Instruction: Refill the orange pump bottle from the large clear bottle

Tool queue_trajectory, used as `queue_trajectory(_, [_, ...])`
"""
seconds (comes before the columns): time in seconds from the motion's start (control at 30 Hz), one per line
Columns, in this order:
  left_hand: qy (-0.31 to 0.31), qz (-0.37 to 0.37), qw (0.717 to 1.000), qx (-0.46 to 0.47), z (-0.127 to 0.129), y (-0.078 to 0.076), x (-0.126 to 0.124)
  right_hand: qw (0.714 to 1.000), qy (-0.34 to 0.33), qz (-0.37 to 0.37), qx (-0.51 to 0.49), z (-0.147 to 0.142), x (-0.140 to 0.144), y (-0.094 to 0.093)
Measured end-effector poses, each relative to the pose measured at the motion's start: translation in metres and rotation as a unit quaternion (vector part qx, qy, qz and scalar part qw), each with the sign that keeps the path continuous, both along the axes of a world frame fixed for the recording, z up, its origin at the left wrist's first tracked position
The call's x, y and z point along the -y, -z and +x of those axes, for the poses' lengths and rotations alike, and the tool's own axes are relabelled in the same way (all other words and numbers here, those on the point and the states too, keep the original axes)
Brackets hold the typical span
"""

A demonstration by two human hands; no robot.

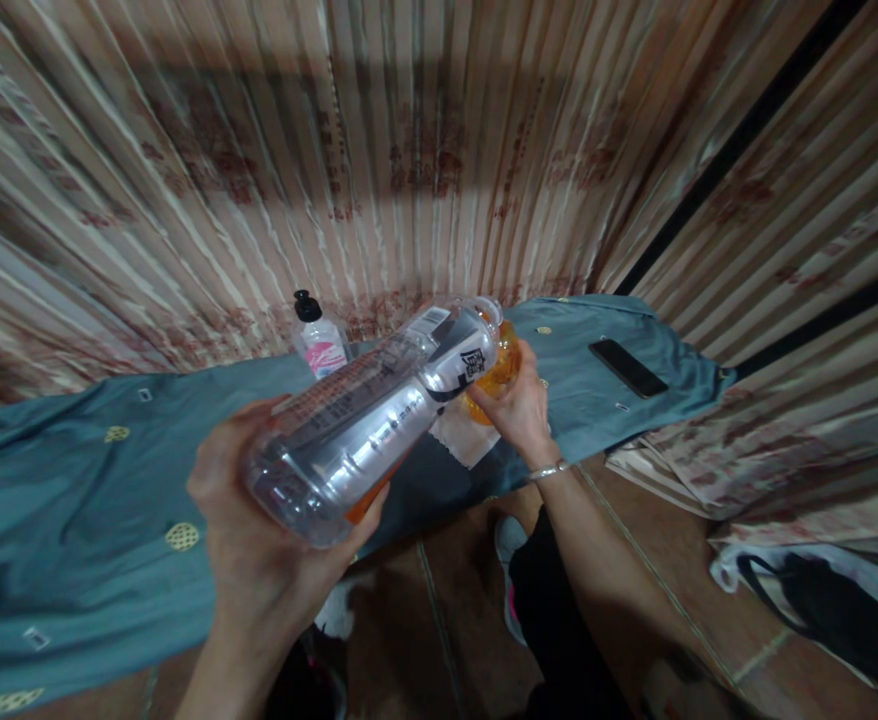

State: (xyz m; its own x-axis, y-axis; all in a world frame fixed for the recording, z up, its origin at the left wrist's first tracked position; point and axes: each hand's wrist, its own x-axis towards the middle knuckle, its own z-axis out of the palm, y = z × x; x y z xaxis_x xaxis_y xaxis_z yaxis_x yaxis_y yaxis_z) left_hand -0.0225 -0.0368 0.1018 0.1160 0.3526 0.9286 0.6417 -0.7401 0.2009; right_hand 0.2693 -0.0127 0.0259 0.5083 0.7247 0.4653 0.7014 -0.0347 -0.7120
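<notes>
head view: left grip (259, 540) clasps clear bottle (368, 420), right grip (518, 405) clasps orange bottle (500, 368); phone (626, 367) beside.

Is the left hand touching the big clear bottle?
Touching. The head view shows the left hand wrapped under the clear bottle's base, fingers pressed against it with no gap.

The large bottle (368, 420) is clear plastic, glossy, with a smooth silver-grey printed film label that catches the light. The orange vessel (500, 368) beyond it looks translucent and shiny; whether glass or plastic cannot be told. The small pump bottle (320, 342) is clear plastic with a matt black cap. The tabletop (94, 480) carries a teal cloth, soft, matt, with woven gold motifs. The phone (627, 367) shows a smooth, dark, glossy face. The curtain (424, 150) is pleated, faintly lustrous fabric. The bracelet (548, 470) looks like polished metal.
</notes>
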Motion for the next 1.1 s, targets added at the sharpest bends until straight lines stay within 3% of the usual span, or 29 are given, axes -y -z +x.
queue_trajectory(0.07, [0.0,-0.028,0.999,-0.014,-0.0008,0.0016,-0.0019,1.0,0.0,0.0,-0.002,0.0001,-0.0001,-0.0003])
queue_trajectory(0.17, [0.007,0.003,1.0,-0.008,-0.0013,0.0024,-0.0019,1.0,-0.001,0.002,-0.005,0.0009,-0.0002,0.0001])
queue_trajectory(0.27, [0.002,-0.028,1.0,-0.008,-0.0011,0.0016,-0.0002,1.0,-0.003,0.005,0.0,0.0017,-0.0002,0.0013])
queue_trajectory(0.67, [0.0,-0.029,1.0,0.012,0.0001,0.0037,0.0003,1.0,0.01,-0.006,0.004,0.0003,-0.0004,0.0014])
queue_trajectory(1.1, [0.001,-0.026,0.999,-0.026,-0.0064,0.0,0.002,1.0,-0.005,0.009,0.012,0.0021,-0.0005,0.0038])
